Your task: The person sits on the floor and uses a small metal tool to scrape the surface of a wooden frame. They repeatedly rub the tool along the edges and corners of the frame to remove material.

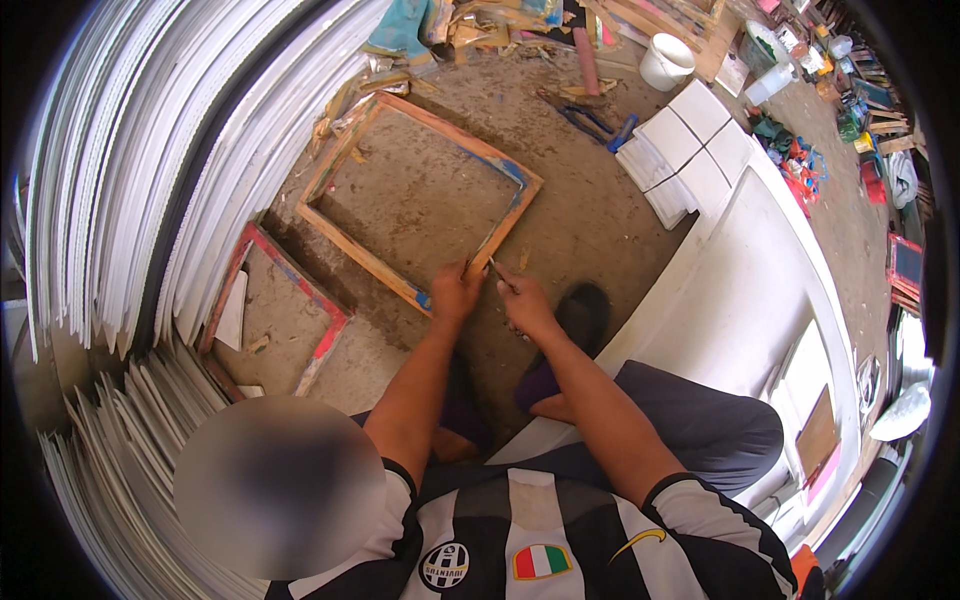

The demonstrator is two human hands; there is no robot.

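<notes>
Wooden frame (362, 254), its near corner in the left grip (455, 292).

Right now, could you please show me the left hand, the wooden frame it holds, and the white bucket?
Left hand (455, 292): head view, on its back.
Wooden frame (362, 255): head view, on its lower-left bar.
White bucket (655, 74): head view, on its outer wall.

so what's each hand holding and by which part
The left hand holds the larger wooden frame by its nearest corner; the right hand holds a slim tool, its type and held part unclear.
</notes>
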